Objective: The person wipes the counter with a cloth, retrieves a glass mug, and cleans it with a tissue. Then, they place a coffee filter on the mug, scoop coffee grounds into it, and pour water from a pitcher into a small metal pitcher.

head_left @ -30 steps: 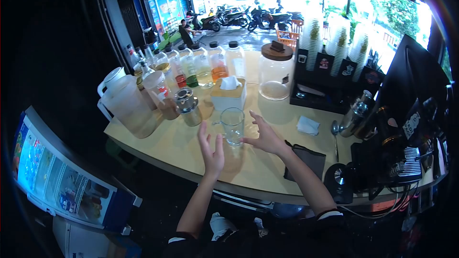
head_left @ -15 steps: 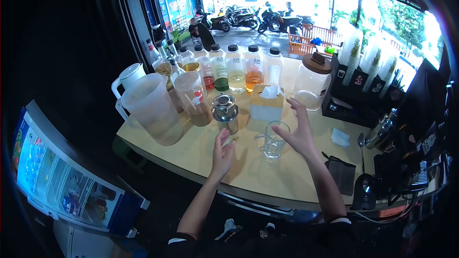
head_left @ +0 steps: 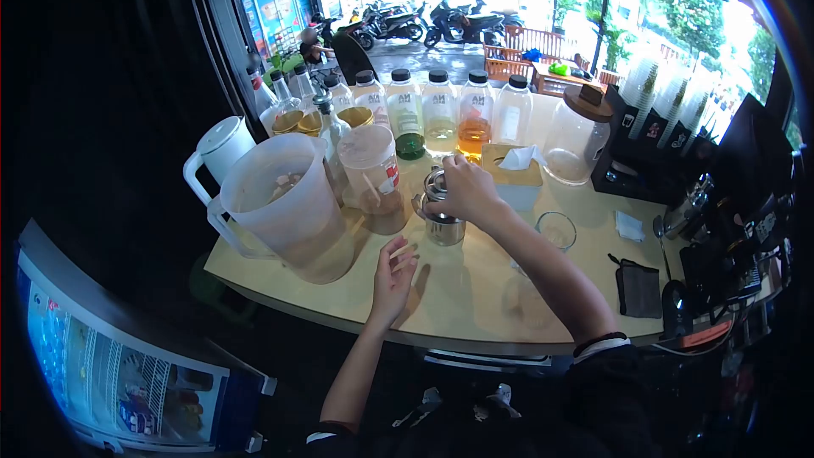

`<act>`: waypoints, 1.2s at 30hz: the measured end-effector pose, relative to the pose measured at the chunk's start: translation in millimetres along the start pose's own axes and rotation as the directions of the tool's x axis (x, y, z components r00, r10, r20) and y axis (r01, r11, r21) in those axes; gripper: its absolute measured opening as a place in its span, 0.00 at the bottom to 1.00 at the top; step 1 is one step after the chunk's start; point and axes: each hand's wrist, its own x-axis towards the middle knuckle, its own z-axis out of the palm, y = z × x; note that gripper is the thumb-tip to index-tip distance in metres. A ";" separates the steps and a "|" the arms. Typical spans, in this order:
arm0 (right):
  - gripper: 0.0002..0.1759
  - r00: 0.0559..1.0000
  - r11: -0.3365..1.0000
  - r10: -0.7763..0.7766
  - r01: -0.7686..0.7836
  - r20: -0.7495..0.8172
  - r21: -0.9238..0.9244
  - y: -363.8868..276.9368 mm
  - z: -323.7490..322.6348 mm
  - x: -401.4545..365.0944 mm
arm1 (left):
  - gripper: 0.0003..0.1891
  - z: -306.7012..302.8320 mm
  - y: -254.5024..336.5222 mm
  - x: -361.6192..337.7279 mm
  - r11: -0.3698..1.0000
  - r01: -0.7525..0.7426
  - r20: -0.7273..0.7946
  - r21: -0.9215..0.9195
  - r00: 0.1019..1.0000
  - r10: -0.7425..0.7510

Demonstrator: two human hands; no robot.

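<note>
My right hand [head_left: 468, 192] is closed on the metal coffee drip filter [head_left: 434, 183], with fingers at its top and thumb near its rim. Beneath the filter is a shiny metal cup [head_left: 445, 231] standing on the counter. Nearer to me, my left hand [head_left: 393, 284] hovers palm inward with loosely bent fingers and holds nothing. A clear glass mug [head_left: 557, 229] stands to the right, partly hidden behind my right forearm. Just left of the filter is a tall clear plastic container [head_left: 370, 178] with brown contents.
A large translucent pitcher [head_left: 292, 212] and a white jug [head_left: 222, 157] stand at the left. Capped bottles [head_left: 439, 114] line the back, beside a tissue box [head_left: 515, 171] and a wooden-lidded jar [head_left: 575, 140]. A dark folded cloth [head_left: 636, 287] lies at the right.
My right hand has moved left from beside the glass mug and taken hold of the drip filter. My left hand stays open over the counter. The view has shifted.
</note>
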 end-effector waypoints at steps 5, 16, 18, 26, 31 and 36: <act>0.43 1.000 0.986 -0.021 0.024 -0.020 0.165 3.0 -12.3 -0.1 | 0.24 -2.5 2.1 2.4 0.999 0.017 0.043 -0.036 0.999 -0.015; 0.42 0.958 0.931 -0.254 0.205 0.131 0.303 76.2 -132.3 -76.9 | 0.22 53.2 40.8 23.0 0.982 -0.138 0.162 -0.132 0.974 0.158; 0.45 0.950 0.936 -0.216 0.137 0.224 0.324 86.2 -144.4 -93.8 | 0.22 71.4 38.7 25.9 0.981 -0.129 0.196 -0.145 0.968 0.156; 0.44 0.910 0.932 -0.245 0.126 0.336 0.339 116.8 -135.4 -115.6 | 0.24 120.9 27.4 22.9 0.990 -0.119 0.386 0.079 0.919 0.080; 0.45 0.892 0.912 -0.282 0.136 0.353 0.386 127.7 -124.0 -117.7 | 0.16 130.6 20.1 20.9 0.964 -0.187 0.356 0.186 0.928 0.112; 0.45 0.898 0.897 -0.312 0.170 0.311 0.409 128.5 -121.6 -116.1 | 0.13 126.5 15.7 31.9 0.942 -0.280 0.338 0.186 0.918 0.206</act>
